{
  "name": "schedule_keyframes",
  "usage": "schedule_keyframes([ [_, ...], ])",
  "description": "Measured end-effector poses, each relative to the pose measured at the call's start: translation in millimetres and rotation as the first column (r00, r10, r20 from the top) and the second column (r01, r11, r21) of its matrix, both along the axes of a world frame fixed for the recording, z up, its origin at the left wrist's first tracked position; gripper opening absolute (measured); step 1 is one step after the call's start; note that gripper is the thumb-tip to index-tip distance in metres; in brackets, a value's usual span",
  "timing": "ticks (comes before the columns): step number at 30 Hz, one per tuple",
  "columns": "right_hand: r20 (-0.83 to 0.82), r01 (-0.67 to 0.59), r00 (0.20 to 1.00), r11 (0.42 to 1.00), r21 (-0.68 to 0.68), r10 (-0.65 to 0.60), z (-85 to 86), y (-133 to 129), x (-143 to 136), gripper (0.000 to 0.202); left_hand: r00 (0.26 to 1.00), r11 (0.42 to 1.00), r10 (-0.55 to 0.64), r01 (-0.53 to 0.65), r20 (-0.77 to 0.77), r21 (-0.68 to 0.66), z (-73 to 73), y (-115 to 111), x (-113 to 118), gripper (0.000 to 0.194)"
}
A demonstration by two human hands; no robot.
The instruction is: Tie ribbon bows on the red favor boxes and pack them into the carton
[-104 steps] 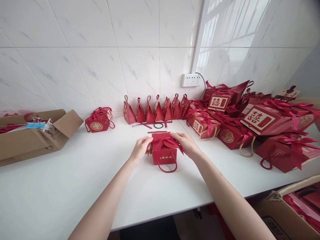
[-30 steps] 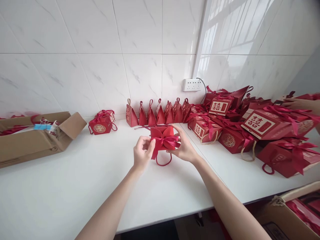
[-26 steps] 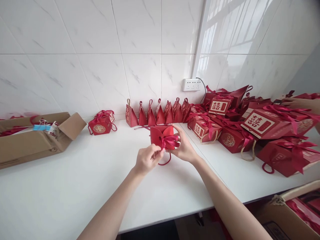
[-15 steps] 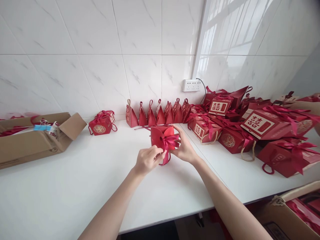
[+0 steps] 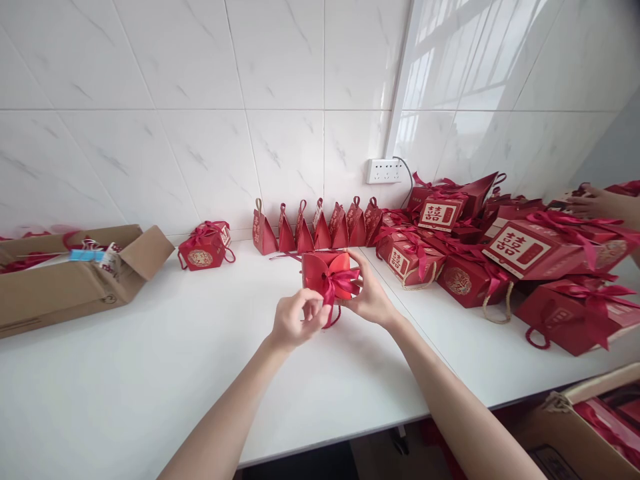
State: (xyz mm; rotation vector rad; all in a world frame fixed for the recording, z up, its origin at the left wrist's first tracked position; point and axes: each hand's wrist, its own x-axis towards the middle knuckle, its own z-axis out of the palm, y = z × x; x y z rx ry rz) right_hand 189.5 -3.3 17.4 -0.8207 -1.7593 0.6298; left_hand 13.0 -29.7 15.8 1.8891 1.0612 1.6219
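presumably to steady it, we grip the red box (image 5: 313, 269) in our right hand (image 5: 371, 297); just beside that, our left hand (image 5: 299, 319) is curled at the ribbon (image 5: 342, 279), whether pinching it we cannot tell.

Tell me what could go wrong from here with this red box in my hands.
Your left hand is at the ribbon, so an uneven tug might skew or loosen the bow. Your right hand grips the side of the red box; squeezing hard could perhaps bend it. The row of small pointed boxes stands just beyond, so pushing the red box back might knock some over.
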Motion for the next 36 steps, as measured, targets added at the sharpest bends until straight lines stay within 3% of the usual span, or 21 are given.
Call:
schedule_keyframes([
  [3,-0.014,0.011,1.000,1.000,-0.015,-0.012,1.8,-1,0,0.089,0.975,0.993,0.120,-0.114,0.188,-0.044,2.3,1,2,0.022],
  [5,-0.017,0.012,1.000,1.000,-0.017,-0.012,3.1,-1,0,0.089,0.957,0.980,0.187,-0.166,0.221,-0.112,5.1,2,3,0.028],
  [8,-0.018,0.008,1.000,1.000,-0.015,-0.008,3.6,-2,0,0.089,0.978,0.977,0.144,-0.116,0.153,-0.179,7.5,5,3,0.035],
  [14,-0.035,0.019,0.999,1.000,-0.023,-0.020,1.7,-1,1,0.089,0.997,0.982,0.001,0.015,0.081,-0.187,0.5,5,1,0.046],
  [24,-0.062,0.029,0.998,0.999,0.025,-0.028,-2.3,1,-2,0.089,0.995,0.991,0.093,-0.097,-0.046,-0.089,-1.9,6,2,0.042],
  [36,-0.046,0.068,0.997,0.978,0.197,-0.060,-3.1,-1,-4,0.084,0.999,0.999,0.036,-0.036,0.010,-0.016,-8.2,9,-1,0.042],
])
